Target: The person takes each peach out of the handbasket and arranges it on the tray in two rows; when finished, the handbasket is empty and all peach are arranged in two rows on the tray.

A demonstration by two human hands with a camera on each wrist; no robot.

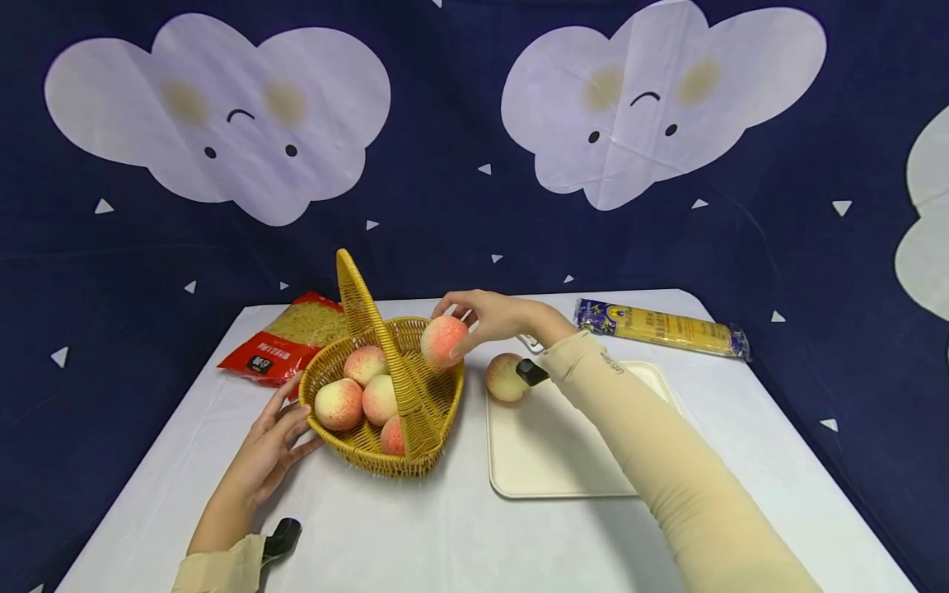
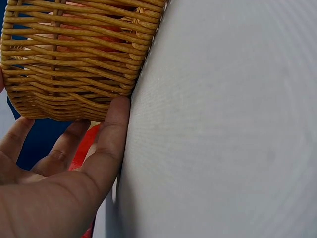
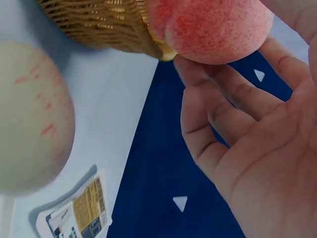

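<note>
My right hand (image 1: 489, 317) pinches a pink peach (image 1: 445, 341) between thumb and fingers, over the right side of a wicker basket (image 1: 371, 463) with a tall handle. In the right wrist view the held peach (image 3: 213, 29) overlaps the basket's edge (image 3: 104, 25). Several pale and pink peaches (image 1: 338, 404) lie inside the basket, one partly behind the handle. On the basket's left side rests my left hand (image 1: 267, 449), its fingers extended against the woven wall (image 2: 74, 64). Another peach (image 1: 506, 378) sits at the tray's upper left corner, below my right wrist.
A cream tray (image 1: 534, 461) lies right of the basket, partly under my right sleeve. Behind the basket is a red bag of pasta (image 1: 285, 342). A long yellow pasta packet (image 1: 660, 327) lies at the back right. A small packet (image 3: 79, 210) lies near the table's back edge.
</note>
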